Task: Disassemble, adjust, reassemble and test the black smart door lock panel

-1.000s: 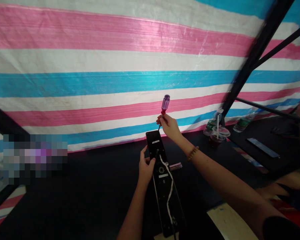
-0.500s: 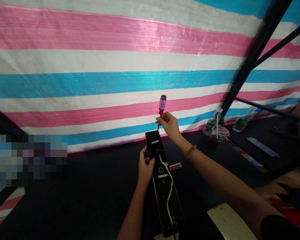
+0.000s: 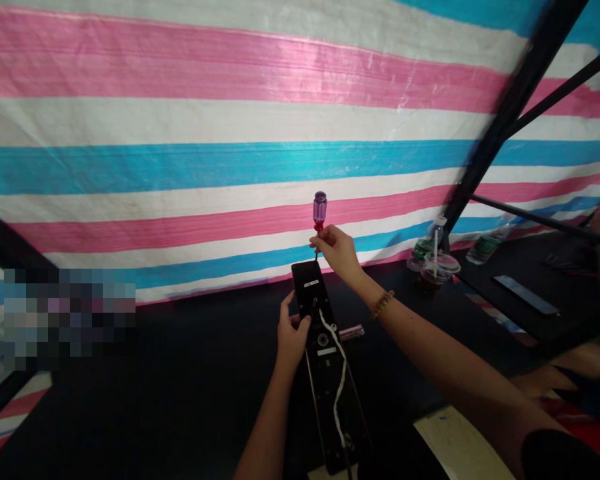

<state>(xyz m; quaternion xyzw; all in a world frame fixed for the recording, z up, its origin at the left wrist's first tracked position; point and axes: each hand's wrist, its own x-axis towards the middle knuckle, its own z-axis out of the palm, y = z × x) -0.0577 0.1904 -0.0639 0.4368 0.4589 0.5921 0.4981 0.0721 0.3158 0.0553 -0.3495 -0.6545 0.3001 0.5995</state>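
A long black panel [image 3: 330, 373] lies lengthwise on the dark table, a white cable [image 3: 341, 387] running along its face. My left hand [image 3: 291, 337] grips the panel's left edge near its far half, thumb on top. My right hand [image 3: 336, 252] is closed on the shaft end of a screwdriver [image 3: 319, 210] with a red and purple handle. The tool stands almost upright, its tip at the panel's far end.
A striped pink, white and blue tarp [image 3: 230, 133] hangs behind the table. Plastic bottles and a lidded cup [image 3: 437, 263] stand at the right by a black frame post [image 3: 500, 127]. A small pink object [image 3: 351, 331] lies right of the panel. Another person's arm [image 3: 560, 373] shows at far right.
The screwdriver's handle has swung left from a rightward lean to nearly upright, with my right hand shifting slightly left. My left hand and the panel have stayed put.
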